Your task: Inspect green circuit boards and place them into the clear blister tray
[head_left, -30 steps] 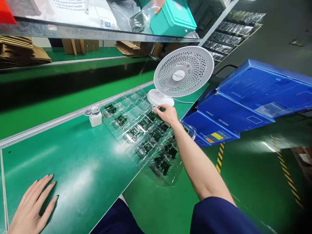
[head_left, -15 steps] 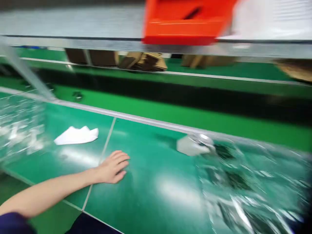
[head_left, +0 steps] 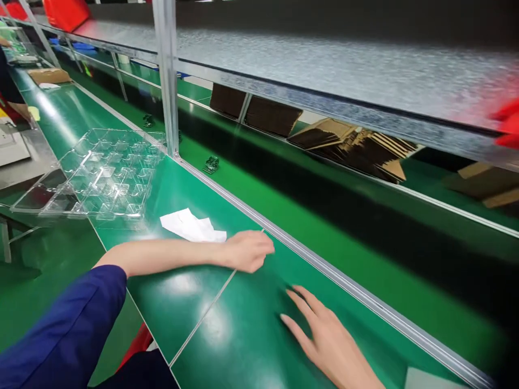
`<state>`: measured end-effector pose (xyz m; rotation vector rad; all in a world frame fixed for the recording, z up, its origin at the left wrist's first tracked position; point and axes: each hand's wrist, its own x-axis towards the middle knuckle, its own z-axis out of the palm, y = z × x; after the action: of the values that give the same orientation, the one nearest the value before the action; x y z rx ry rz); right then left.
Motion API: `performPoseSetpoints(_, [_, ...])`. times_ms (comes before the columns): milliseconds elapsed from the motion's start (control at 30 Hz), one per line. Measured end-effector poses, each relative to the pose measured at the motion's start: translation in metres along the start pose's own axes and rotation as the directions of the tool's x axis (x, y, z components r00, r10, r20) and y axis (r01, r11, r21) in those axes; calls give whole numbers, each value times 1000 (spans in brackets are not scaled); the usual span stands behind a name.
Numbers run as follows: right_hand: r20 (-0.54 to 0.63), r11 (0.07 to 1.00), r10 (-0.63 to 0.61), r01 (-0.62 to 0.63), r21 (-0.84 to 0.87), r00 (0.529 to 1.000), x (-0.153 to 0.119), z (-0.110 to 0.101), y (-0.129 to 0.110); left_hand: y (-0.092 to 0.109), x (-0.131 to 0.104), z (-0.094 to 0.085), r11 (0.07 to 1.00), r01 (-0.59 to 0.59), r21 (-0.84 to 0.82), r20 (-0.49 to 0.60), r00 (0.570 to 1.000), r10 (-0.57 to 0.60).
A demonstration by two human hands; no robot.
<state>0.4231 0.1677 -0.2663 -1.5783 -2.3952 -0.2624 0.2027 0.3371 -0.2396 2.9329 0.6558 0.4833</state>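
Note:
My left hand (head_left: pixel 250 251) hovers over or rests on the green table (head_left: pixel 214 324) near a seam, its fingers loosely curled together. No object shows in it, though the palm side is turned away. A crumpled white cloth or paper (head_left: pixel 192 226) lies just left of it, beside my forearm. Lower right, my right hand (head_left: pixel 320 329) is held above the tabletop with fingers apart and nothing in them.
Clear plastic trays with pockets (head_left: pixel 117 178) lie at the left. A metal upright (head_left: pixel 166 81) carries a shelf (head_left: pixel 324 70). Small green circuit boards (head_left: pixel 211 164) sit on the green strip beyond the metal rail (head_left: pixel 284 243). Cardboard pieces (head_left: pixel 348 143) stand farther back.
The view has swung left, bringing the clear trays and upright fully in. My left hand has curled its fingers. My right hand has come into view.

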Motion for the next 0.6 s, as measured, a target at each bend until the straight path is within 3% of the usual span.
performPoseSetpoints(67, [-10,996,-50,50,-73,999,52,26,-8,-46,27,-32,982,180,51,-45,983,-178])
performPoseSetpoints(133, [-103,988,-77,63,-138,992,95,50,-15,-97,45,-55,922,377,87,-119,923,-366])
performPoseSetpoints(200, [-197,984,-74,39,-176,978,118,66,-17,-145,55,-65,807,582,99,-181,808,-560])
performPoseSetpoints(300, [-270,986,-72,28,-162,960,125,75,-14,-207,63,-63,595,799,89,-184,600,-778])
performPoseSetpoints(367, [-303,990,-81,40,-137,950,123,77,-11,-238,67,-58,515,852,97,-134,524,-841])
performPoseSetpoints(467, [-351,993,-70,33,-112,934,121,78,-7,-273,71,-56,518,841,155,-100,535,-839])
performPoseSetpoints(600, [-331,994,-72,39,-104,941,121,82,-3,-310,70,-72,545,799,253,-191,593,-782])
